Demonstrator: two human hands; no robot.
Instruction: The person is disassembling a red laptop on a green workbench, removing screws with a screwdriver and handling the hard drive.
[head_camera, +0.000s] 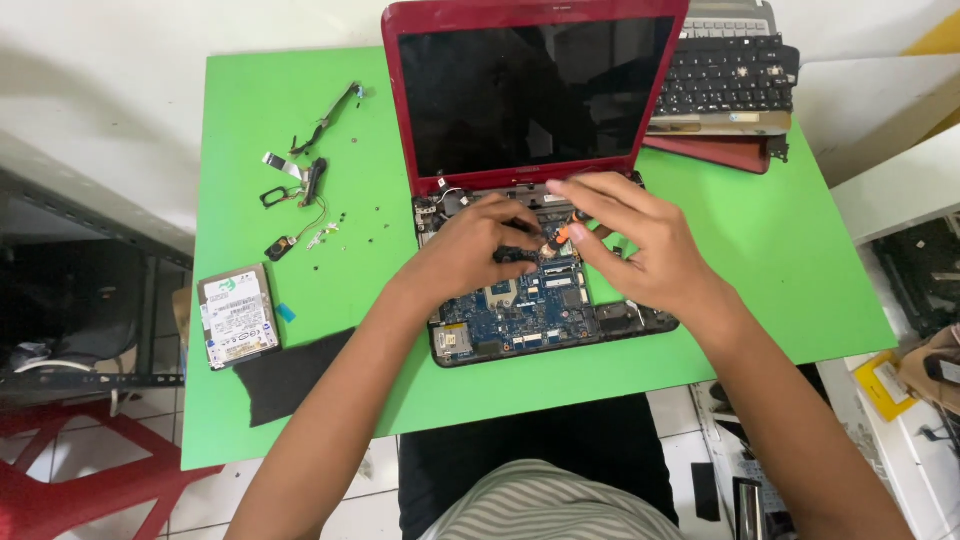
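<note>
A red laptop (530, 95) with its dark screen upright stands on a green table (760, 240); its keyboard is off and the blue circuit board (530, 310) lies bare. My left hand (470, 245) rests over the board's middle, fingers pinched on a small black part (515, 255). Across from it, my right hand (630, 240) holds an orange-handled screwdriver (566, 232), its tip down at the board beside the left fingers.
A loose hard drive (238, 315) and a black cloth (290, 375) lie at the left front. Small cables, speakers and screws (300, 190) are scattered at the left. A removed keyboard (725, 80) and a red cover (715, 150) sit at the back right.
</note>
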